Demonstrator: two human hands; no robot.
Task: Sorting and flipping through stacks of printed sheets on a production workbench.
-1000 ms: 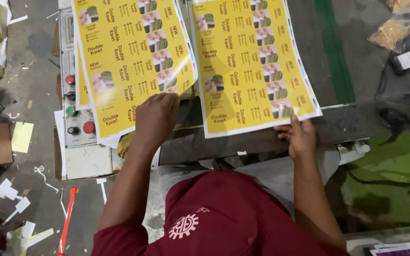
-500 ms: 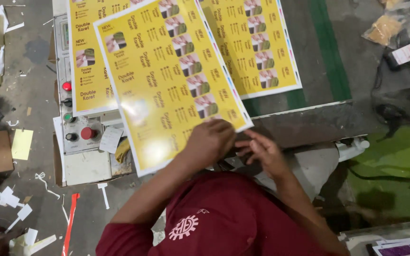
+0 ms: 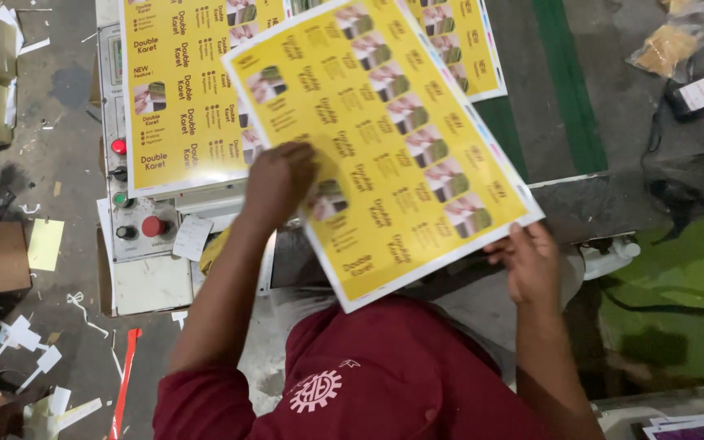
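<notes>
Across the dark grey desk [image 3: 613,106], crossed by a green stripe [image 3: 568,81], lie the printed sheets. Largest in view is the yellow printed sheet [image 3: 401,138], tilted corner-down toward the person and lifted over the near edge of the desk, its rows of small pictures and dark lettering facing up. It overlaps two other yellow sheets: one lying flat to the left over the control panel [image 3: 169,98], one further back on the right [image 3: 466,49].

The person wears a dark red shirt [image 3: 385,375] with a white emblem on the back. The grey control panel [image 3: 136,228] sits at the left end of the desk, with a red mushroom button [image 3: 153,226], a small red button [image 3: 118,147], a green one [image 3: 121,199] and a black one [image 3: 125,232].

The left hand [image 3: 279,183] lies on top of the tilted sheet near its left edge, fingers [image 3: 303,159] curled and pressing down on the paper. The right hand [image 3: 531,261] holds the same sheet at its lower right edge, fingers [image 3: 503,248] bent around the rim, thumb on top.

Off to the left, the concrete floor [image 3: 59,122] is littered with white paper scraps [image 3: 22,338], a pale yellow slip [image 3: 45,243] and a red strip [image 3: 122,383].
</notes>
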